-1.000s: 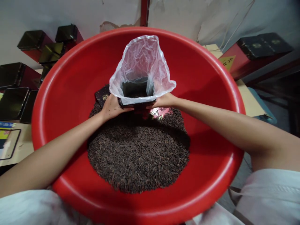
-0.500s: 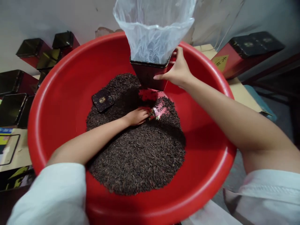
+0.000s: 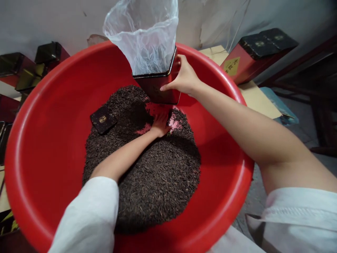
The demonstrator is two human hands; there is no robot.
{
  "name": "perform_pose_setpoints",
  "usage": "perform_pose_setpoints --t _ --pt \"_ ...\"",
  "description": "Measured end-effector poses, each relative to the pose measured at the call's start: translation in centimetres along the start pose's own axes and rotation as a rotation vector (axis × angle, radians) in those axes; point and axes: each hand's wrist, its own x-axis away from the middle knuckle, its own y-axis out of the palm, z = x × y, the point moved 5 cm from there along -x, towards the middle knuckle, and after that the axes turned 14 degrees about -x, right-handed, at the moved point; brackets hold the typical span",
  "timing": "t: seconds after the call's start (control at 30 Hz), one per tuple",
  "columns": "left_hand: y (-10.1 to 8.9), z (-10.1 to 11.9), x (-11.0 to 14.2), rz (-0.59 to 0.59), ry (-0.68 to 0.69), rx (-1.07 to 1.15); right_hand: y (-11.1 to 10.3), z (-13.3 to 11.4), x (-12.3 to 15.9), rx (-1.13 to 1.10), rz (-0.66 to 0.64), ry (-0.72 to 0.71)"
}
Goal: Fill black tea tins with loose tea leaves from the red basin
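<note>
Already the clear bag [image 3: 147,44] is set inside the tin [image 3: 155,93], its mouth standing open above; how full it is, I cannot see. A big heap of dark dry leaves [image 3: 158,182] is left in the tub [image 3: 50,147], with a black lid [image 3: 103,118] upon it. The dark red tin, tilted over the heap's far part, is clamped by the right hand [image 3: 185,79]. The left hand [image 3: 159,125], fingers apart, touches the leaves.

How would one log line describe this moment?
left hand: touching dark leaves; right hand: gripping red tin; plastic bag: rising from tin, mouth open; black lid: on leaves
</note>
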Motion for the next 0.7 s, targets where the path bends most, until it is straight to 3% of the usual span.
perform_pose_setpoints --t 0.17,0.23,0.3,0.4,0.57,0.7 --pt "0.9 1.4 8.0 -0.14 0.21 0.065 1.2 0.5 0.4 -0.058 -0.008 0.049" --pt "0.3 1.3 9.8 -0.151 0.255 0.115 1.8 0.8 0.4 -0.091 -0.015 0.063" --pt "-0.8 0.3 9.6 -0.063 0.222 0.136 2.4 1.1 0.4 -0.123 -0.006 0.088" --pt "-2.2 -2.1 6.9 0.067 0.141 0.016 2.9 1.6 0.3 -0.154 0.029 0.141" --pt "-1.6 -5.3 2.7 0.048 0.098 -0.229 2.9 3.5 0.3 -0.176 0.11 0.227" --pt "-1.3 -7.0 3.9 0.046 0.111 -0.28 3.2 4.6 0.8 -0.178 0.156 0.26"
